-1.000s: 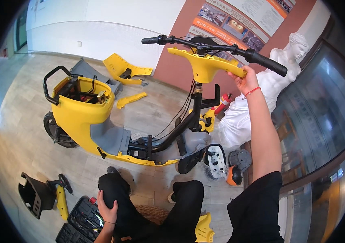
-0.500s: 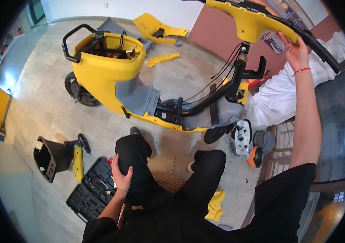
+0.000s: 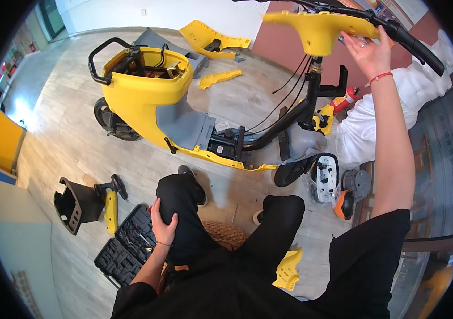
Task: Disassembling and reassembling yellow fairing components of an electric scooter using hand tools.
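A yellow electric scooter [image 3: 136, 98], partly stripped, stands across the view, its handlebar to the right. My right hand [image 3: 371, 56] is raised to the right end of the yellow handlebar cover [image 3: 316, 32]; the thumb lies at its edge and the fingers reach to its underside. The black handlebar grip [image 3: 423, 56] juts out beside that hand. Under the cover, thin black cables [image 3: 290, 98] dangle from the bare steering column [image 3: 315, 69]. My left hand [image 3: 163, 224] rests on my left knee, fingers loosely spread, with nothing in it.
Yellow body panels [image 3: 213, 37] lie behind the scooter. At left are a black bin-shaped part [image 3: 80, 204], a power drill [image 3: 112, 186] and an open black tool case [image 3: 123, 247]. White sheeting [image 3: 375, 130], a headlight-like unit [image 3: 326, 178] and an orange-black part [image 3: 344, 204] sit at right.
The handlebar cover's left end has dropped lower in view and the cover sits more level. My right hand has shifted slightly left along it. The whole view has shifted a little; my left hand stays put.
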A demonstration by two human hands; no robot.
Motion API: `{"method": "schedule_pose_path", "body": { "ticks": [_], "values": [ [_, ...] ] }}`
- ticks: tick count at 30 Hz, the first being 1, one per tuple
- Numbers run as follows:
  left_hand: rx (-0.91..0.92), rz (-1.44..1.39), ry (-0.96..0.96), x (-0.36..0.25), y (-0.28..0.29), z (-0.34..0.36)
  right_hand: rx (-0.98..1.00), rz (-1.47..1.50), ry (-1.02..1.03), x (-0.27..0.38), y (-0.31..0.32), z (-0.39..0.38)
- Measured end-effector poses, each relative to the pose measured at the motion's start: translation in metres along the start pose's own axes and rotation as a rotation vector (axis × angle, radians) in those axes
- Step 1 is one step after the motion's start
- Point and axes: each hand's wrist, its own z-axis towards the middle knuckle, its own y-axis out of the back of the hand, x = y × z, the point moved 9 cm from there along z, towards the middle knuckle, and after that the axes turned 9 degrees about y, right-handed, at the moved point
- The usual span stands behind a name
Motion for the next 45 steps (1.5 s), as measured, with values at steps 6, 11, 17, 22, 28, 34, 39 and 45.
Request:
{"method": "schedule_pose_path", "body": {
  "ticks": [6,11,17,22,28,34,39,45],
  "values": [
    [0.003,0.004,0.004,0.008,0.003,-0.006,-0.009,-0.094,-0.076,-0.035,0.041,0.012],
    [0.005,-0.004,-0.016,0.007,0.002,-0.006,0.020,-0.078,-0.130,-0.050,0.056,0.016],
    [0.014,-0.033,-0.021,0.005,-0.001,-0.004,0.058,-0.186,-0.128,-0.053,0.056,-0.002],
    [0.029,-0.021,-0.033,0.006,0.000,-0.004,0.032,-0.222,-0.170,-0.063,0.050,-0.043],
    [0.087,-0.063,0.015,0.016,0.003,-0.014,0.046,-0.356,-0.219,-0.099,0.074,-0.113],
    [0.269,-0.421,0.451,0.113,0.023,-0.058,0.009,-0.174,-0.729,-0.257,0.144,-0.302],
    [0.168,-0.419,0.548,0.181,0.067,-0.098,-0.076,-0.293,-1.002,-0.349,0.171,-0.482],
    [0.149,-0.510,0.644,0.200,0.083,-0.119,-0.141,-0.163,-1.102,-0.369,0.135,-0.564]
  ]
}}
